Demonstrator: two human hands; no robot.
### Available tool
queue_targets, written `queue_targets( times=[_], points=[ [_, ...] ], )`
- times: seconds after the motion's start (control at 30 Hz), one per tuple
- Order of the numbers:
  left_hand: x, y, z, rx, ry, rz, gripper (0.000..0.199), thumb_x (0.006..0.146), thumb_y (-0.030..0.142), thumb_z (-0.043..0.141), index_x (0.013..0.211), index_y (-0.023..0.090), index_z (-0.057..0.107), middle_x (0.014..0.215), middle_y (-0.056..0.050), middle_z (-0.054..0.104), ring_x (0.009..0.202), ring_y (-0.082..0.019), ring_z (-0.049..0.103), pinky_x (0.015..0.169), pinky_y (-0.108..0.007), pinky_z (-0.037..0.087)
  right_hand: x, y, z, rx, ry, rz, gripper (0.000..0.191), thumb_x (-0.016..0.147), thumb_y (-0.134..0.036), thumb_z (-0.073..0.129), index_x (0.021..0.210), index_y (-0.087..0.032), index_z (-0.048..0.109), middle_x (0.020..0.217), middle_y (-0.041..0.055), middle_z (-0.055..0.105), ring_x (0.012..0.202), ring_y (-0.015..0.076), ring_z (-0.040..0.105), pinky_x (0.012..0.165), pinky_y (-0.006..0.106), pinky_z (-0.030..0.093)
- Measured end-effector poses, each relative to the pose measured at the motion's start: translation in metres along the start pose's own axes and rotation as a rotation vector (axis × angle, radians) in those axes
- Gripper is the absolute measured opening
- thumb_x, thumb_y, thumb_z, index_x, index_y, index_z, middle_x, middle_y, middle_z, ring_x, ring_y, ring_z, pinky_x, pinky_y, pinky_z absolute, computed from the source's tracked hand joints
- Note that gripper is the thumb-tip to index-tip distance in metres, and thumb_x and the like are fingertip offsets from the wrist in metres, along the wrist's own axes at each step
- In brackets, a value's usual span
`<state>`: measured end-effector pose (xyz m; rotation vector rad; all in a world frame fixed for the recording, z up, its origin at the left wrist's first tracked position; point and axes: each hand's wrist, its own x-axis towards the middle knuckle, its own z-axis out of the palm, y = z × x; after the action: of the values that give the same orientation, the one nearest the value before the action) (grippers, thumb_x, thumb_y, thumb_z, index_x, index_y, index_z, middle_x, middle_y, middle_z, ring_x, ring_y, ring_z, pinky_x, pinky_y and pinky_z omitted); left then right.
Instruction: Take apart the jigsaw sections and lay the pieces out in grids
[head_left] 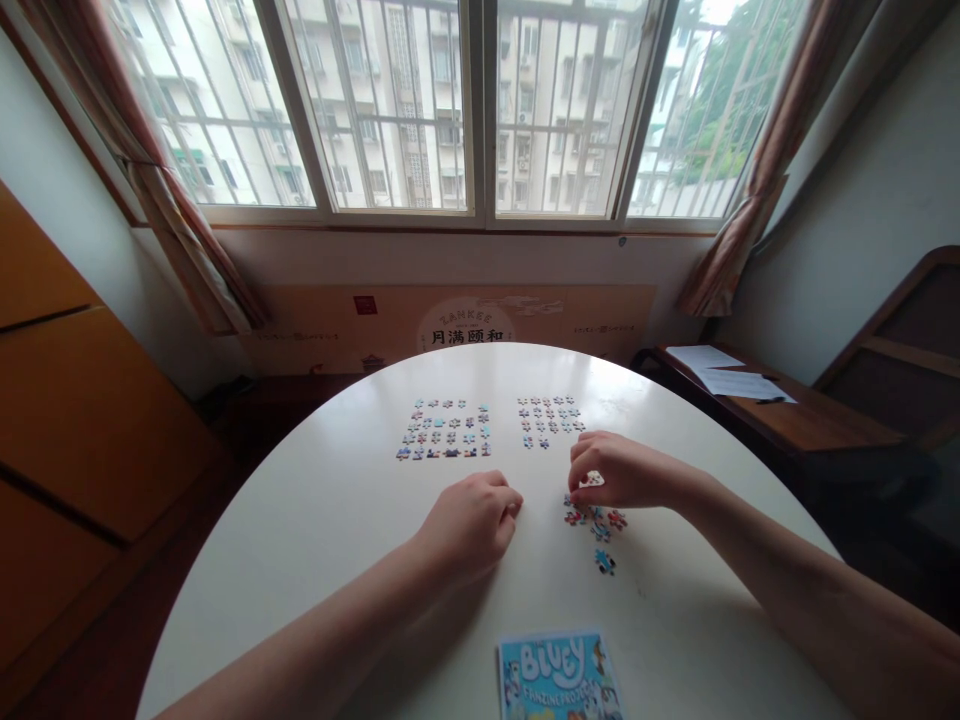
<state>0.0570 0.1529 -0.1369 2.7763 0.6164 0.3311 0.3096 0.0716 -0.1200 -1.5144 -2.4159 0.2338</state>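
Note:
My right hand [611, 470] reaches over a small pile of jigsaw puzzle pieces [598, 532], thumb and fingertips curled together at its far edge. Whatever sits between those fingertips is too small to make out. On the white tabletop, left of the pile, my left hand [474, 520] rests with its fingers curled in; anything inside is hidden. Beyond the left hand lie spaced rows of puzzle pieces [452, 437]. A second group of pieces [550, 413] is laid out in rows further right. One blue piece [604, 561] lies apart, just nearer than the pile.
A blue Bluey card or booklet [559, 675] lies at the near edge of the round white table [300, 540]. Papers [731, 380] and pens are on a wooden side table [795, 415] at the right. Windows and curtains stand behind.

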Motion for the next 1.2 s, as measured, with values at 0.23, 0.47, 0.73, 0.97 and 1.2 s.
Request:
queue_targets(
  times=[0.23, 0.47, 0.73, 0.97, 1.2],
  points=[
    [0.000, 0.000, -0.001, -0.007, -0.010, 0.004, 0.026, 0.088, 0.018, 0.049, 0.088, 0.022, 0.075, 0.094, -0.005, 0.068, 0.082, -0.018, 0.063, 0.071, -0.031, 0.048, 0.003, 0.009, 0.007, -0.081, 0.075, 0.068, 0.004, 0.082, -0.020, 0.072, 0.079, -0.022, 0.074, 0.077, 0.0014, 0.070, 0.077, 0.0174, 0.060, 0.078, 0.033, 0.044],
    [0.000, -0.001, -0.002, 0.053, -0.032, 0.044, 0.021, 0.084, 0.015, 0.052, 0.083, 0.021, 0.072, 0.092, -0.006, 0.067, 0.084, -0.020, 0.062, 0.071, -0.030, 0.048, 0.004, 0.013, 0.013, -0.044, 0.100, 0.059, 0.012, 0.083, -0.014, 0.067, 0.082, -0.022, 0.075, 0.080, 0.0032, 0.071, 0.079, 0.0182, 0.061, 0.072, 0.030, 0.045],
    [-0.002, -0.001, -0.005, 0.109, -0.056, 0.075, 0.016, 0.084, 0.017, 0.053, 0.078, 0.019, 0.068, 0.093, -0.007, 0.067, 0.083, -0.021, 0.062, 0.070, -0.031, 0.049, 0.007, -0.002, 0.011, 0.034, 0.040, 0.014, 0.013, 0.085, -0.019, 0.068, 0.088, -0.025, 0.078, 0.083, 0.0021, 0.073, 0.083, 0.0182, 0.063, 0.079, 0.032, 0.046],
    [-0.006, 0.005, -0.011, 0.188, -0.087, 0.090, 0.020, 0.087, 0.020, 0.051, 0.078, 0.017, 0.069, 0.089, -0.010, 0.067, 0.079, -0.022, 0.062, 0.069, -0.033, 0.052, 0.028, -0.020, 0.017, 0.060, -0.001, 0.160, 0.029, 0.077, -0.014, 0.066, 0.101, -0.026, 0.076, 0.087, 0.0003, 0.076, 0.081, 0.0184, 0.067, 0.076, 0.031, 0.048],
    [-0.010, 0.008, -0.015, 0.236, -0.095, 0.103, 0.025, 0.090, 0.022, 0.048, 0.077, 0.016, 0.069, 0.085, -0.010, 0.067, 0.075, -0.023, 0.062, 0.066, -0.035, 0.052, 0.039, -0.042, 0.012, -0.060, -0.093, 0.231, 0.031, 0.069, -0.009, 0.060, 0.092, -0.025, 0.073, 0.079, -0.0011, 0.075, 0.076, 0.0193, 0.066, 0.067, 0.029, 0.044]
  ],
)
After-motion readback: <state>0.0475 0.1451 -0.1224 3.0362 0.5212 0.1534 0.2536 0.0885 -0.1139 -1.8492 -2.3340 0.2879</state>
